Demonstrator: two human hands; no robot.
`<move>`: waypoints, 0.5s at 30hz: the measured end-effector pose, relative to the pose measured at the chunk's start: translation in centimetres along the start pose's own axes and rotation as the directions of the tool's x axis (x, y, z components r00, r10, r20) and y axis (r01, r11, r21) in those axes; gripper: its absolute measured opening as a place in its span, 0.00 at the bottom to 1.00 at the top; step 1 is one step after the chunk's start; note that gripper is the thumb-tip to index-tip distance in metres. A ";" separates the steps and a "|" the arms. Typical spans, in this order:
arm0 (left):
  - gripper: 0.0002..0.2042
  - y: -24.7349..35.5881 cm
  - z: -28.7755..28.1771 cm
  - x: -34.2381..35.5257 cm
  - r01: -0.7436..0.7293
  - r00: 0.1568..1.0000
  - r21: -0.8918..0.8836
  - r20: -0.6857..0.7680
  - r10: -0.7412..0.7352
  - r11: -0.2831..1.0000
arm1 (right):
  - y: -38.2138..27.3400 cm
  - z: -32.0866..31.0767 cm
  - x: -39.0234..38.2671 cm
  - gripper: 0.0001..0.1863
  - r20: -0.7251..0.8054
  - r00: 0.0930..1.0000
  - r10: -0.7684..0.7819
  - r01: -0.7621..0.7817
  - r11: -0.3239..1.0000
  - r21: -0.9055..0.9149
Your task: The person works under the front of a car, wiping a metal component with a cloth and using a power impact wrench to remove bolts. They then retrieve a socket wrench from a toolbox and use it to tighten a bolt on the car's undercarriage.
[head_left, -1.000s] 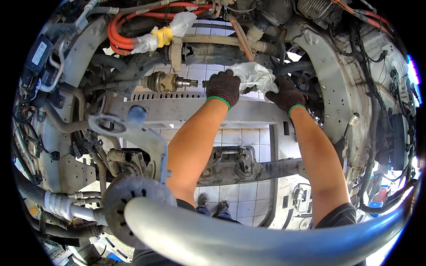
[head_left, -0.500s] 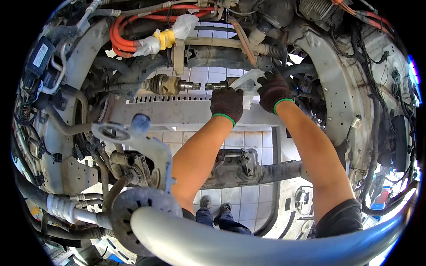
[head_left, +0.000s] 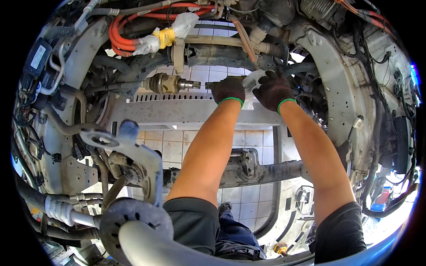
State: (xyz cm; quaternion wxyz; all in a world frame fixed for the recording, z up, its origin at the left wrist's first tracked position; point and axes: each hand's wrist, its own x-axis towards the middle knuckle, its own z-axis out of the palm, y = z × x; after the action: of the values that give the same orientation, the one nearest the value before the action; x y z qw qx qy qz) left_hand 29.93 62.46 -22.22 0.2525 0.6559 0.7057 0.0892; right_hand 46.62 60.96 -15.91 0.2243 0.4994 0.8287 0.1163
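Note:
Both my hands wear dark knit gloves with green cuffs and reach down into the vehicle's open bay. My left hand (head_left: 228, 90) is closed over the inner end of the right-hand drive shaft (head_left: 210, 85), hiding most of its joint. Just right of it, my right hand (head_left: 274, 91) has its fingers bent onto a crumpled clear plastic bag (head_left: 250, 102) gathered around that shaft. Across a small gap, the left-hand drive shaft (head_left: 171, 84) points its splined stub toward my left hand, untouched.
Below the shafts runs a grey crossmember (head_left: 177, 114). An orange cable (head_left: 116, 35), wrapped with plastic and yellow tape, loops at upper left. A metal bracket (head_left: 153, 164) and silver pipe (head_left: 146, 241) stand close at lower left. A yellow power tool (head_left: 280, 249) shows near the lower edge.
My left hand has turned and moved slightly over the shaft end, covering more of it. The right hand stays at the plastic. The view has shifted, bringing the yellow tool into sight.

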 end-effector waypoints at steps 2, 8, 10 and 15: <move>0.14 -1.2 -0.6 -0.4 0.046 0.998 -0.071 -0.047 -0.050 0.996 | 0.2 0.6 1.4 0.26 0.025 0.992 0.127 -0.129 0.990 0.059; 0.16 -2.5 -1.4 -1.8 0.120 0.952 -0.300 -0.237 -0.196 0.946 | -0.7 -0.9 3.3 0.21 0.107 0.967 0.232 -0.245 0.962 0.120; 0.17 -3.3 -0.9 -1.9 0.198 0.957 -0.278 -0.154 -0.247 0.940 | -0.9 0.3 3.3 0.18 -0.019 0.966 0.259 -0.250 0.948 0.200; 0.19 -4.7 0.8 -2.1 0.196 0.970 -0.338 -0.067 -0.232 0.920 | -1.1 2.5 3.8 0.16 -0.167 0.949 0.266 -0.232 0.953 0.196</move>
State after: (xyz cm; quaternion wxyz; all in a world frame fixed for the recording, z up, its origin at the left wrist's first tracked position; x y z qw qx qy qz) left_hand 26.21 59.66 -24.50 0.3289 0.5177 0.7608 0.2121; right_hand 45.46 63.67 -19.48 0.0825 0.6045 0.7834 0.1184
